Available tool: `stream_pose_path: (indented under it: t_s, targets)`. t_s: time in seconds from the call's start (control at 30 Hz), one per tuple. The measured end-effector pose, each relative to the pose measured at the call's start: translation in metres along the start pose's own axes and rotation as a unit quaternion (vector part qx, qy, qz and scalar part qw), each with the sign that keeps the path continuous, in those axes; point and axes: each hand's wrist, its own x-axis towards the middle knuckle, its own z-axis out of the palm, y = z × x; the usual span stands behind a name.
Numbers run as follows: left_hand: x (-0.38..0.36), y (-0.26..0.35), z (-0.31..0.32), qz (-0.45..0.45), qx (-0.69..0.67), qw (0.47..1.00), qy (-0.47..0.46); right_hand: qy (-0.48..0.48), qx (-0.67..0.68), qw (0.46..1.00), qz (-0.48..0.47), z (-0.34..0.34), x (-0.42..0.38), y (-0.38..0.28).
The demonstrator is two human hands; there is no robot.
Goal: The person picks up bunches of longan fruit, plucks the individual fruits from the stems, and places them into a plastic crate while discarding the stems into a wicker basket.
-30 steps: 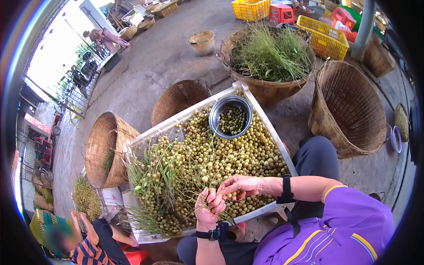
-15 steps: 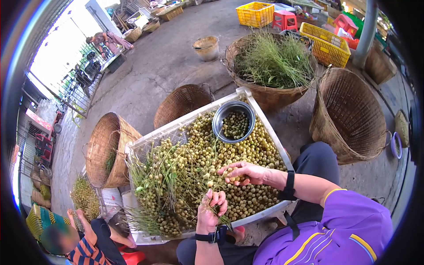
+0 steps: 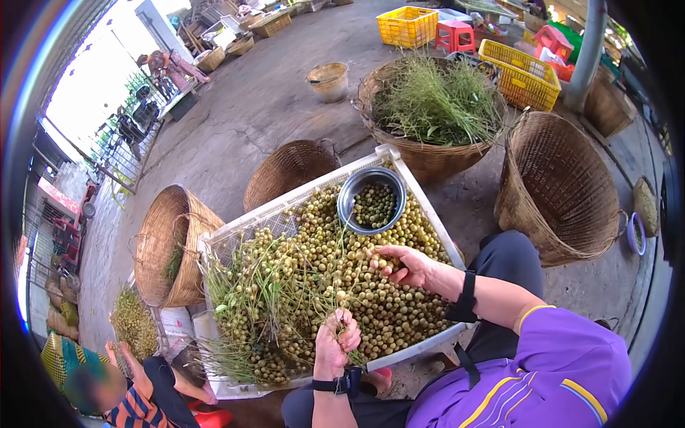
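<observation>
My left hand [image 3: 335, 347] is closed around thin green fruit stems near the tray's front edge. My right hand [image 3: 409, 267] curls over the loose fruit, with a few small round yellow-brown fruits [image 3: 385, 265] at its fingers. Beneath both hands is a white plastic tray [image 3: 437, 230] heaped with these fruits [image 3: 399, 314]. Its left side carries a tangle of stems with fruit still attached [image 3: 267, 285]. A metal bowl [image 3: 344, 207] with smaller, greener fruits rests on the heap at the far side.
Wicker baskets stand around the tray: one at left [image 3: 153, 242], one behind [image 3: 285, 175], one full of green stems [image 3: 428, 153] and one at right [image 3: 556, 185]. A person in a striped shirt [image 3: 139, 406] sits at lower left. Yellow crates [image 3: 521, 78] stand farther back.
My right hand has shifted slightly right, away from my left hand. The fingers of my left hand have closed in more. The whole view has shifted a little.
</observation>
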Motion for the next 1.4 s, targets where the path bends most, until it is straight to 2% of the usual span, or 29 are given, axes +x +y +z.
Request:
stream_pose_path:
  t_s: [0.1, 0.13, 0.2, 0.27, 0.33, 0.4, 0.47, 0.5, 0.53, 0.57, 0.6, 0.63, 0.67, 0.73, 0.8, 0.87, 0.93, 0.97, 1.07, 1.1, 1.27, 1.33, 1.4]
  targets:
    - [-0.004, -0.001, 0.0, 0.016, 0.039, 0.998, 0.047, 0.05, -0.034, 0.998, -0.03, -0.005, -0.002, -0.01]
    - [-0.004, -0.001, 0.001, 0.015, 0.038, 0.998, 0.045, 0.021, -0.005, 0.999, -0.027, -0.01, 0.0, -0.012]
    - [-0.005, 0.0, 0.004, 0.032, 0.029, 0.998, 0.05, 0.073, 0.028, 0.997, -0.015, -0.01, -0.002, -0.015]
    - [-0.005, 0.001, 0.003, 0.046, 0.046, 0.997, 0.05, 0.05, 0.065, 0.997, -0.015, -0.017, -0.001, -0.014]
    - [-0.005, 0.002, 0.0, 0.047, 0.034, 0.997, 0.043, 0.087, 0.069, 0.994, -0.025, 0.0, -0.009, -0.012]
    - [-0.006, 0.002, 0.009, 0.061, 0.075, 0.993, 0.07, 0.102, 0.051, 0.993, -0.032, -0.003, -0.01, -0.012]
    - [-0.006, 0.002, 0.013, 0.077, 0.115, 0.985, 0.101, 0.063, 0.019, 0.998, 0.002, -0.025, 0.001, -0.015]
    - [-0.006, 0.001, 0.011, 0.087, 0.13, 0.982, 0.11, 0.034, -0.029, 0.999, 0.001, -0.025, 0.001, -0.015]
    - [-0.006, 0.001, 0.01, 0.097, 0.146, 0.977, 0.118, 0.083, -0.125, 0.989, -0.016, -0.024, 0.002, -0.014]
    - [-0.008, 0.001, 0.011, 0.101, 0.14, 0.978, 0.118, 0.12, -0.272, 0.952, -0.071, -0.023, 0.003, -0.01]
    - [-0.009, 0.002, 0.009, 0.103, 0.139, 0.978, 0.12, 0.153, -0.412, 0.89, -0.124, -0.016, 0.002, -0.006]
    - [-0.009, 0.004, 0.005, 0.098, 0.14, 0.978, 0.115, 0.158, -0.477, 0.85, -0.159, -0.01, 0.001, -0.005]
    - [-0.01, 0.005, 0.002, 0.094, 0.14, 0.979, 0.111, 0.219, -0.684, 0.671, -0.183, -0.006, -0.005, -0.003]
    - [-0.011, 0.007, -0.002, 0.08, 0.124, 0.983, 0.106, 0.169, -0.773, 0.452, -0.411, -0.035, 0.012, 0.006]
    - [-0.013, 0.008, -0.006, 0.056, 0.073, 0.993, 0.07, 0.158, -0.785, 0.436, -0.412, -0.044, 0.013, 0.01]
    - [-0.013, 0.006, -0.006, 0.07, 0.087, 0.99, 0.083, 0.144, -0.795, 0.42, -0.412, -0.039, 0.011, 0.015]
    - [-0.012, 0.006, -0.009, 0.055, 0.07, 0.995, 0.039, 0.143, -0.831, 0.384, -0.377, -0.036, 0.012, 0.016]
    - [-0.013, 0.006, -0.006, 0.052, 0.067, 0.995, 0.043, 0.144, -0.841, 0.395, -0.341, -0.036, 0.014, 0.015]
    - [-0.013, 0.005, -0.003, 0.061, 0.063, 0.996, 0.034, 0.156, -0.85, 0.388, -0.319, -0.021, 0.008, 0.016]
    - [-0.015, 0.006, 0.001, 0.064, 0.079, 0.994, 0.037, 0.154, -0.858, 0.408, -0.273, -0.015, 0.005, 0.015]
    - [-0.018, 0.007, 0.005, 0.056, 0.103, 0.992, 0.042, 0.126, -0.869, 0.419, -0.231, 0.028, -0.019, 0.01]
    - [-0.02, 0.007, 0.006, 0.023, 0.098, 0.995, 0.007, 0.018, -0.816, 0.505, -0.279, 0.032, -0.018, 0.009]
    - [-0.022, 0.006, 0.009, 0.016, 0.1, 0.995, -0.007, -0.069, -0.733, 0.654, -0.174, 0.045, -0.018, 0.012]
